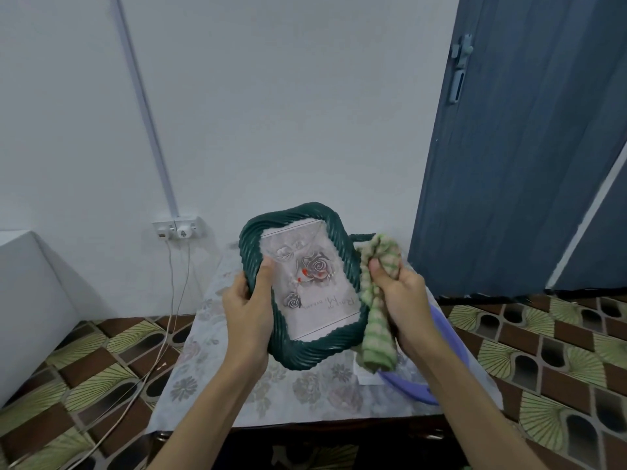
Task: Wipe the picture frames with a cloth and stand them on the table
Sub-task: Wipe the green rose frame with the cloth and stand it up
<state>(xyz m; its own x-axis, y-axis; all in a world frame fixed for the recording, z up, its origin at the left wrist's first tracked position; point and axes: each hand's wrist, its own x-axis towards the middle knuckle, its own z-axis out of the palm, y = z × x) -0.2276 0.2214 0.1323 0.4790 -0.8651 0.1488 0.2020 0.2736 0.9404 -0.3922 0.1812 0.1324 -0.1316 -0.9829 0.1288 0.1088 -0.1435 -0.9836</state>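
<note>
The picture frame [298,283] is dark green with a ribbed, rope-like border and rounded corners, holding a pale print of grey roses with small red marks (its lettering reads upside down from the head camera); it is held tilted above the table [237,385]; the cloth [376,300], green-and-cream checked, hangs bunched against the frame's right edge; the table wears a faded floral cover.

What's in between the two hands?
In the head view, the green picture frame sits between the left hand and the right hand, which grips the checked cloth.
</note>
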